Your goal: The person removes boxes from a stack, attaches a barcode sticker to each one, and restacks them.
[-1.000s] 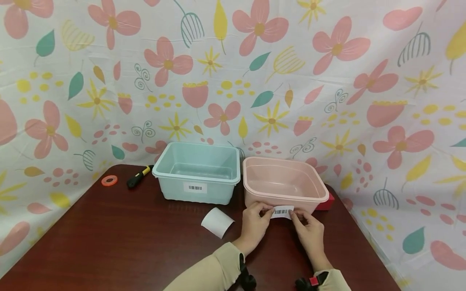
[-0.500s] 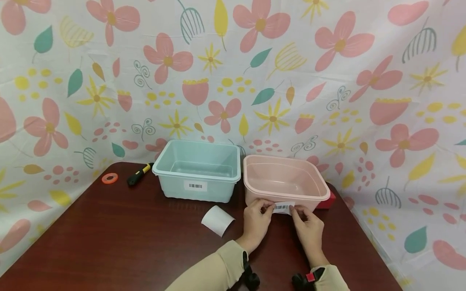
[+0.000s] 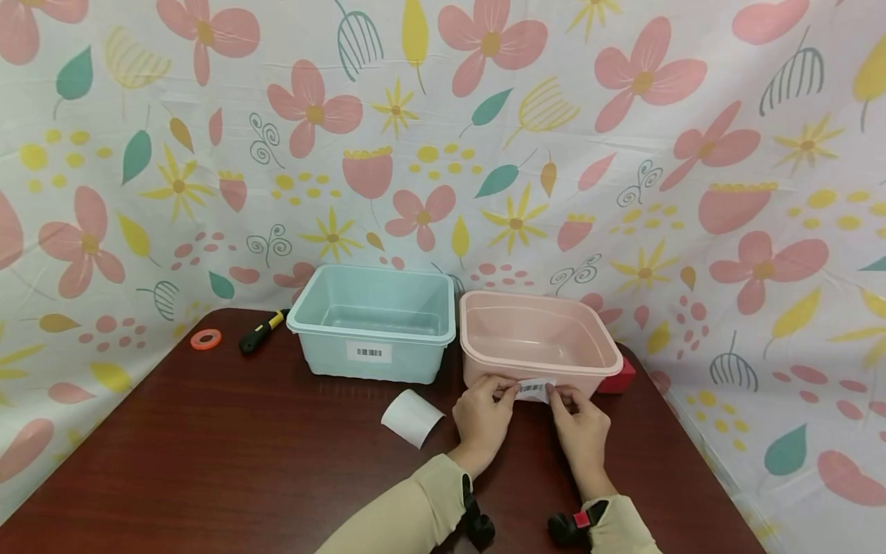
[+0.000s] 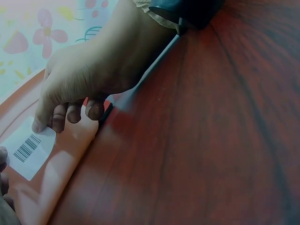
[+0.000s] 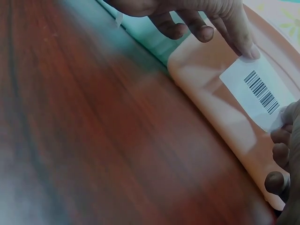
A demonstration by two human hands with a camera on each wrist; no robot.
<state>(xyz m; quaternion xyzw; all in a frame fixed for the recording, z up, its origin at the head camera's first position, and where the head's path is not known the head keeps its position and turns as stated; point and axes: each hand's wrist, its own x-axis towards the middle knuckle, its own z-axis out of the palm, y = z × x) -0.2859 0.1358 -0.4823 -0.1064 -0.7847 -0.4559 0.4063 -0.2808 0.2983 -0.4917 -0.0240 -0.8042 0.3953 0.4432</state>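
Note:
A white barcode label (image 3: 533, 389) lies against or close over the front wall of the pink basin (image 3: 543, 371). My left hand (image 3: 482, 415) pinches the label's left end between thumb and fingers. At the label's right end, my right hand (image 3: 580, 431) pinches it the same way. In the right wrist view the label (image 5: 258, 93) spans between both hands, printed side outward and slightly bowed. The left wrist view shows the label (image 4: 30, 147) over the basin wall, with the right hand (image 4: 79, 75) at its upper corner.
Left of the basin stands a light blue bin (image 3: 377, 358) bearing a similar barcode label (image 3: 369, 352). A curled white paper piece (image 3: 413, 418) lies on the table (image 3: 277, 462). Farther left are an orange tape roll (image 3: 205, 339) and a black-yellow tool (image 3: 263, 333). A red box (image 3: 618, 378) sits behind the basin.
Both hands have brought the label slightly up and in toward the basin's front wall, keeping hold of its two ends. The bins and the curled paper stay in place.

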